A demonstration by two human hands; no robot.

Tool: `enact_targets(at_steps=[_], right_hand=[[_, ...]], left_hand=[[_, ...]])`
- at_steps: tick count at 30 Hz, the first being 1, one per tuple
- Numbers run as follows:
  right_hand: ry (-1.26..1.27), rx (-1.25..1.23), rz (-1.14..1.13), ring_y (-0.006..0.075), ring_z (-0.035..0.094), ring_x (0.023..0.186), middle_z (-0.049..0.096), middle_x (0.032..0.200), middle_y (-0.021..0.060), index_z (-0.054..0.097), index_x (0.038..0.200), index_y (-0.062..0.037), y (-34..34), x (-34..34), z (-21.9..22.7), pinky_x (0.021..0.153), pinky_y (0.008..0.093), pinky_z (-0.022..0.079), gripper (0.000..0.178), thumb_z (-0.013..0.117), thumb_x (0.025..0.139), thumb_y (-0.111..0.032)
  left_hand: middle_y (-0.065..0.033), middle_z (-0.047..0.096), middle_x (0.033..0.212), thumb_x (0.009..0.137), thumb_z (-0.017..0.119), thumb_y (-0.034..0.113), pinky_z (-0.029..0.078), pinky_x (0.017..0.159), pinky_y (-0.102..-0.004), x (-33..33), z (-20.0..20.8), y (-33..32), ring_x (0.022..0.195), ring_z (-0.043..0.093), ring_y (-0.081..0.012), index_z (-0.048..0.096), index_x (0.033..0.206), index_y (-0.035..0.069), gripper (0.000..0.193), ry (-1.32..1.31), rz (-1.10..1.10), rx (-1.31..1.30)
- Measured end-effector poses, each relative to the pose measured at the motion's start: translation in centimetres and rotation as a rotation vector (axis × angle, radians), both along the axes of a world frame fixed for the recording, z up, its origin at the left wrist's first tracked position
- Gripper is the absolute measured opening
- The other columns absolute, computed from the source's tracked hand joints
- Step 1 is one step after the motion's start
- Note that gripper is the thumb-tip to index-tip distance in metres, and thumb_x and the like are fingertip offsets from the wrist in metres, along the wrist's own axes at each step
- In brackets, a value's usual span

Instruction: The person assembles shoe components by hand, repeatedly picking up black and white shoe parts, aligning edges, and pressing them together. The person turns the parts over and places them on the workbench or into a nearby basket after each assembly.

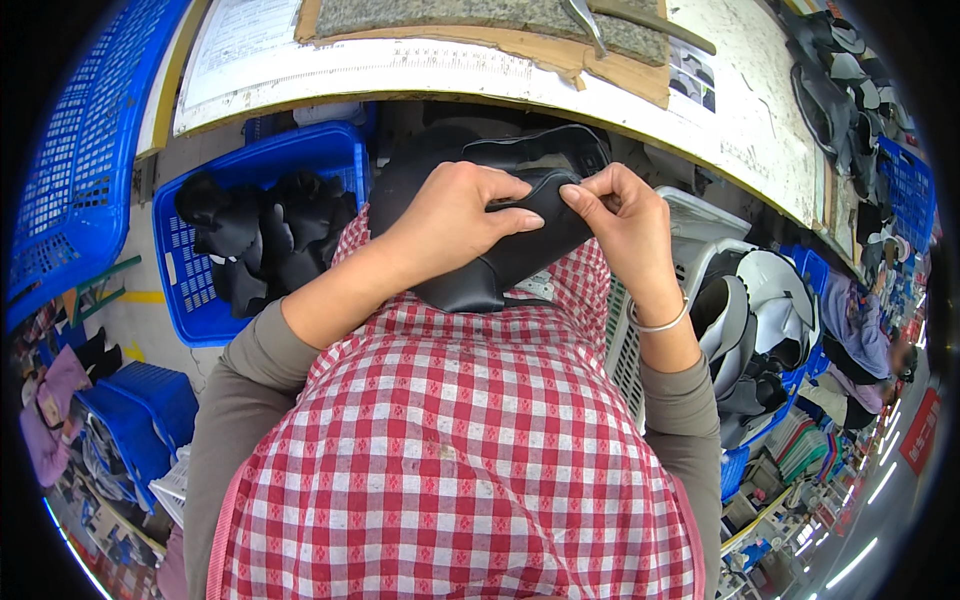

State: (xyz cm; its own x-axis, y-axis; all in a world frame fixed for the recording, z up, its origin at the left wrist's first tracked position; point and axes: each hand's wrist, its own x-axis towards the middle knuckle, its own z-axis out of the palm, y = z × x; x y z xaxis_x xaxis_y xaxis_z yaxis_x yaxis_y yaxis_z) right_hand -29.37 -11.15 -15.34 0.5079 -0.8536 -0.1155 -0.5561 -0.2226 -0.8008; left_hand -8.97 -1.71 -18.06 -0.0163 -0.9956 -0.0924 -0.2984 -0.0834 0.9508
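A black leather boot upper (pixel 470 275) lies across my lap, over a red-and-white checked apron (pixel 450 400). Its upper edge is raised between my two hands. On the left side, my left hand (pixel 465 205) is closed on that edge, thumb against the fingers. Close by on the right, my right hand (pixel 625 205) pinches the same edge between thumb and fingertips. A lighter lining shows just beyond the fingers, and part of the upper is hidden under my left hand and wrist.
A white worktable (pixel 480 75) stands ahead, bearing a stone slab (pixel 490 18) and a hammer-like tool (pixel 650 20). To the left is a blue basket (pixel 180 310) of black leather pieces. At the right, white and black shoe pieces (pixel 760 290) fill a crate; people sit farther off.
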Motion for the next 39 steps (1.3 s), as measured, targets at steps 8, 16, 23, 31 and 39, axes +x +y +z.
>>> enact_targets(at_steps=[8, 16, 23, 31, 39], right_hand=[[-0.279, 0.276, -0.07, 0.0091, 0.066, 0.074, 0.072, 0.083, 0.0053, 0.059, 0.104, -0.0012, -1.0, 0.0, -1.8, 0.065, 0.0266, 0.055, 0.033, 0.085, 0.085, -0.007], [0.01, 0.225, 0.253, 0.0101, 0.066, 0.09, 0.071, 0.092, 0.004, 0.064, 0.103, -0.0006, -1.3, 0.0, -1.0, 0.08, 0.0278, 0.054, 0.031, 0.086, 0.084, -0.01], [-0.077, -0.202, 0.302, 0.0378, 0.072, 0.084, 0.073, 0.09, 0.0162, 0.06, 0.098, -0.0042, -0.3, 2.6, -0.7, 0.072, 0.0432, 0.056, 0.046, 0.09, 0.075, -0.03], [-0.014, -0.106, 0.29, 0.0358, 0.072, 0.077, 0.072, 0.084, 0.0163, 0.063, 0.096, -0.0042, -0.2, 2.6, -0.3, 0.067, 0.0419, 0.055, 0.043, 0.089, 0.078, -0.034], [0.017, -0.105, 0.238, 0.031, 0.065, 0.066, 0.068, 0.075, 0.0145, 0.062, 0.094, -0.0052, 0.1, 2.7, -0.6, 0.061, 0.039, 0.05, 0.04, 0.088, 0.08, -0.032]], left_hand=[[-0.0079, 0.077, 0.093, 0.089, 0.076, 0.005, 0.055, 0.075, -0.0264, -0.9, -2.3, -0.6, 0.081, 0.07, -0.0125, 0.075, 0.11, -0.004, 0.022, 0.502, 0.105, 0.148], [-0.0057, 0.077, 0.099, 0.091, 0.075, 0.002, 0.057, 0.081, -0.023, 1.8, -1.1, -0.5, 0.088, 0.07, -0.0095, 0.074, 0.114, -0.002, 0.023, 0.617, 0.016, 0.23], [0.0046, 0.068, 0.081, 0.097, 0.075, 0.028, 0.049, 0.068, -0.0217, 6.2, 2.3, -5.4, 0.076, 0.059, -0.0026, 0.077, 0.104, 0.003, 0.026, 0.24, -0.313, 0.382], [0.003, 0.066, 0.08, 0.099, 0.07, 0.015, 0.058, 0.068, -0.0232, 6.9, 4.3, -8.3, 0.076, 0.063, -0.0058, 0.076, 0.112, 0.002, 0.02, 0.154, -0.543, 0.459], [-0.0023, 0.073, 0.092, 0.097, 0.066, 0.007, 0.057, 0.067, -0.0234, 5.9, 4.2, -7.1, 0.079, 0.065, -0.0078, 0.076, 0.113, 0.0, 0.02, 0.053, -0.321, 0.485]])
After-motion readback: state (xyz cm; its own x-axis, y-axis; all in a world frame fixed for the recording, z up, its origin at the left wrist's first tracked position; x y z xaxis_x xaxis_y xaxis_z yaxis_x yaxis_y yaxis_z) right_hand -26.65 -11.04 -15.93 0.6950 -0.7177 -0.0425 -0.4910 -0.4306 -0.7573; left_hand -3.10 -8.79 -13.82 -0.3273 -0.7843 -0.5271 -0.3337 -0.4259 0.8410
